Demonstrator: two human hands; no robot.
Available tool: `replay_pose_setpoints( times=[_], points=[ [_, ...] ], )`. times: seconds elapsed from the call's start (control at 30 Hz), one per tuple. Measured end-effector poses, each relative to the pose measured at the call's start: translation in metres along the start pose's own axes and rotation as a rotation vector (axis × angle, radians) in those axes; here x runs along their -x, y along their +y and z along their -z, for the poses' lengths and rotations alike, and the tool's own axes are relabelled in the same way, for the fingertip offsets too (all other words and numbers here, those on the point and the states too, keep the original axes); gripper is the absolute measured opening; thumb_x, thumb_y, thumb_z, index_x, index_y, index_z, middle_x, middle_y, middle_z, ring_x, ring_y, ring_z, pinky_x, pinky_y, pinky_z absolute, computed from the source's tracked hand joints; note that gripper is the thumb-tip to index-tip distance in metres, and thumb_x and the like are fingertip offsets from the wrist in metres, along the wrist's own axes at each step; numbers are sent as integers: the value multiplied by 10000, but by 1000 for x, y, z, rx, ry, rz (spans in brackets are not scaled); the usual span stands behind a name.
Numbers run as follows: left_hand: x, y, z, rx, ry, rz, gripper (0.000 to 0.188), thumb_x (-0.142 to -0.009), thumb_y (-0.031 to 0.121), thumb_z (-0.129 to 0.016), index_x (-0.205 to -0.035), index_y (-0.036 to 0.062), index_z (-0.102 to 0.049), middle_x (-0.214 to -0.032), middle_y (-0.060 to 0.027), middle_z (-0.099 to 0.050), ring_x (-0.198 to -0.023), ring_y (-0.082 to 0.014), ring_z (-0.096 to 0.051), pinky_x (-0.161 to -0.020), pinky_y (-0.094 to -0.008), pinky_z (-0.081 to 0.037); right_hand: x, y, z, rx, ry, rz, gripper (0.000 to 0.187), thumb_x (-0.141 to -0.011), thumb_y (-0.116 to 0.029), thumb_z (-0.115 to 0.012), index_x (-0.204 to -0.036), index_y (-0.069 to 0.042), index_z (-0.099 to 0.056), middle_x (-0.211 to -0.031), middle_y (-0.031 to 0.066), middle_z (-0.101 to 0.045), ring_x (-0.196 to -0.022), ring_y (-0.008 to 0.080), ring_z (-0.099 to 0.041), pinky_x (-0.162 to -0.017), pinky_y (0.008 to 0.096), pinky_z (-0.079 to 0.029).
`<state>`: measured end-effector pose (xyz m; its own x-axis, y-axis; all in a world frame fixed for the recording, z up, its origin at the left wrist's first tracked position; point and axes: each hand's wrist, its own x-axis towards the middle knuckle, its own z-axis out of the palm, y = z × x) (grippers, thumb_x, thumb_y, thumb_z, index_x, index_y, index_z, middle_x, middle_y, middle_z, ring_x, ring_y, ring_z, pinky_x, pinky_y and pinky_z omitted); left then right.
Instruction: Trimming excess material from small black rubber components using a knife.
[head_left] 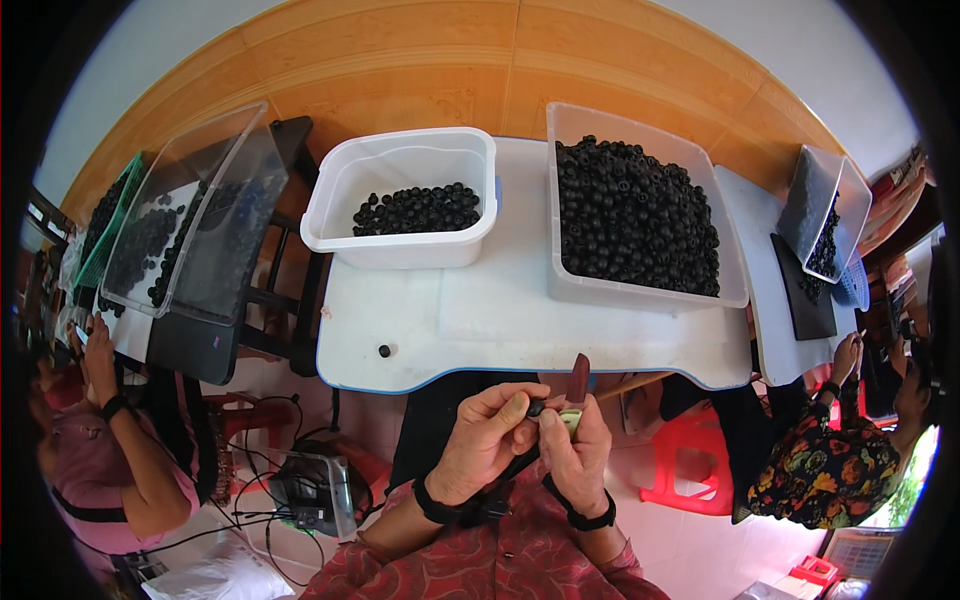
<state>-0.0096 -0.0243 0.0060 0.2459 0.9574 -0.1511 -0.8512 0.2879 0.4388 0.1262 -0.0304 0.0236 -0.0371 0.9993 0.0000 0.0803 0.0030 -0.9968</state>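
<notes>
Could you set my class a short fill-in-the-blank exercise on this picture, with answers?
1. The left hand pinches a small piece coloured ____.
2. The right hand holds a blade-shaped tool pointing ____ from the body.
3. The white tub stands to the ____ of the fuller bin.

Missing words: black; away; left.

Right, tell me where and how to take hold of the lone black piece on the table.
Pinch the lone black piece by opposite sides, coming from the table's near edge and slightly above. It looks small and roundish, so a light pinch should suit; it sits close to that edge, apart from the white tub.
</notes>
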Motion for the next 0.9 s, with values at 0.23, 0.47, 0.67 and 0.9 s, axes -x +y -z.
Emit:
replay_pose_setpoints(
  times=[0.23, 0.47, 0.67, 0.9],
  points=[
    [1, -1, 1, -17, 42, -24, 244, -973, 162, -556, -1123, -14, -636, -823, -37, -611, -616, -63, -489, -568, -203, -425, 0, 1, -4, 201, -17, 233, 202, -932, -133, -611, -1037, 4, -506, -736, 95, -659, -623, 144, -644, -552, 274, -490],
    [0, -4, 2, -27, 44, -51, 228, -964, 161, -571, -1094, -12, -645, -932, -74, -659, -618, -60, -508, -546, -199, -437, 0, -4, -7, 319, -9, 228, 207, -954, -157, -579, -1041, 10, -494, -722, 108, -647, -635, 158, -644, -571, 284, -498],
    [1, -6, 1, -115, 74, -94, 231, -961, 171, -577, -1089, -8, -650, -889, -60, -657, -599, -56, -500, -538, -195, -434, -2, 5, -6, 358, -28, 217, 230, -937, -167, -602, -1027, -6, -466, -709, 140, -639, -608, 274, -670, -521, 356, -511],
    [0, -11, 2, -211, 126, -134, 234, -958, 209, -583, -1071, 14, -648, -842, -27, -627, -613, -51, -506, -521, -185, -413, -2, 16, -6, 355, -44, 177, 239, -949, -196, -581, -1032, -5, -465, -725, 150, -644, -637, 314, -673, -536, 376, -519]
  ],
)
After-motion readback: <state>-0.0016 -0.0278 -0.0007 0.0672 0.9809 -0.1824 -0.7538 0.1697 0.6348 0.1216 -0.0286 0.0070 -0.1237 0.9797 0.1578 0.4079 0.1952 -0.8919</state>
